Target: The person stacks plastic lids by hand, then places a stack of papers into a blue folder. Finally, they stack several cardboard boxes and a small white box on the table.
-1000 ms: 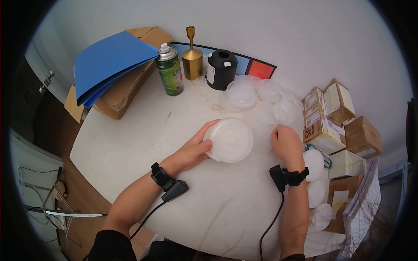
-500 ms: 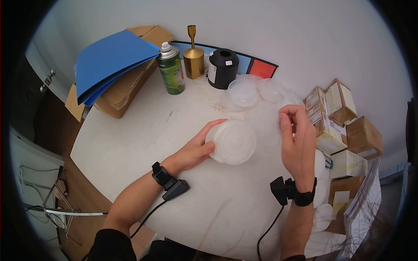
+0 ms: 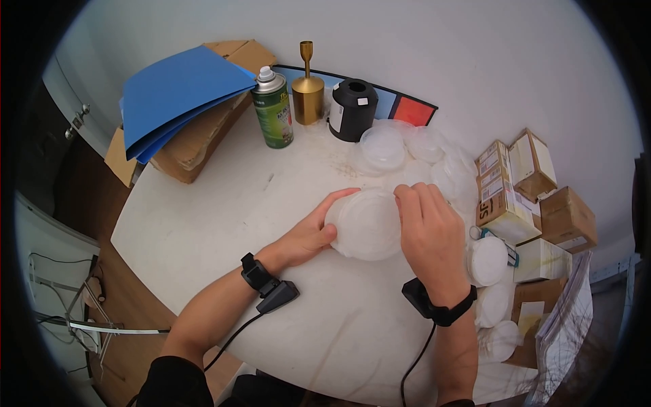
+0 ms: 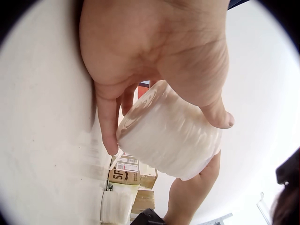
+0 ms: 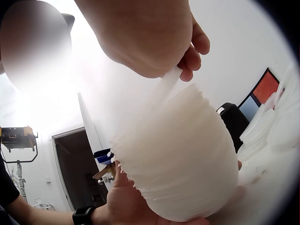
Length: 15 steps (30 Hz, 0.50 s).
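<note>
My left hand (image 3: 308, 234) holds a round white tub-shaped thing (image 3: 369, 227) from its left side, thumb on the near side and fingers spread around the far side. Its side looks ridged in thin layers like wound film (image 4: 171, 136), with ragged edges at both ends in the right wrist view. At its right edge, my right hand (image 3: 434, 234) has thumb and fingers brought together. A narrow whitish strip (image 5: 171, 84) is pinched there and runs down to the layered side. The round thing is tilted, its flat face with circular rings turned up toward the head view.
Clear round plastic pieces (image 3: 383, 150) lie on the white table (image 3: 203, 224) at the back right. Several similar white rounds (image 3: 488, 261) line the right edge by cardboard boxes (image 3: 566, 217). A spray can (image 3: 274, 115), brass holder (image 3: 308, 98) and black canister (image 3: 352, 112) stand behind.
The right hand has lifted from the clear plastic pieces, swung right, then come left to the edge of the round white thing. The left hand keeps its hold, nearly in place.
</note>
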{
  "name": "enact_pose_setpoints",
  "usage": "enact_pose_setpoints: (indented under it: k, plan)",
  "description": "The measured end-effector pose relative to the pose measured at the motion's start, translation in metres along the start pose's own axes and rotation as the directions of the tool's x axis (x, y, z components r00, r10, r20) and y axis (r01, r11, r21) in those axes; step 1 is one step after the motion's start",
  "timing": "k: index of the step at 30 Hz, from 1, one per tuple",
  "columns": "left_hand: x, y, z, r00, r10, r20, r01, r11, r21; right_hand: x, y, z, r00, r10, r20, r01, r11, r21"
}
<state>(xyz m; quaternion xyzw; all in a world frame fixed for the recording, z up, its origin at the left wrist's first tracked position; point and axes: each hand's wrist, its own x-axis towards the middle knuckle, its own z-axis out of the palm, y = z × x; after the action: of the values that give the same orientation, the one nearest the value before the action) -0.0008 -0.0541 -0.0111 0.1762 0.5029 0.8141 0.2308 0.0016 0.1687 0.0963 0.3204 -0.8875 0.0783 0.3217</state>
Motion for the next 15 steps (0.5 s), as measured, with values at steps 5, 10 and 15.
enact_pose_setpoints:
  k: [5,10,15]
  plan:
    - [0.001,0.007,0.006,0.999,-0.051,-0.014,0.051,0.999,0.006,0.002,-0.004,-0.003,0.998,-0.068,-0.008,0.067,0.996,-0.051]
    - [0.000,0.011,0.008,0.997,-0.076,-0.012,0.076,0.997,-0.015,0.002,-0.004,-0.004,0.997,-0.083,-0.002,0.083,0.994,-0.067]
    - [0.000,0.015,0.009,0.996,-0.087,0.008,0.087,0.994,-0.060,-0.001,-0.001,0.001,0.999,-0.023,-0.026,0.025,0.998,0.065]
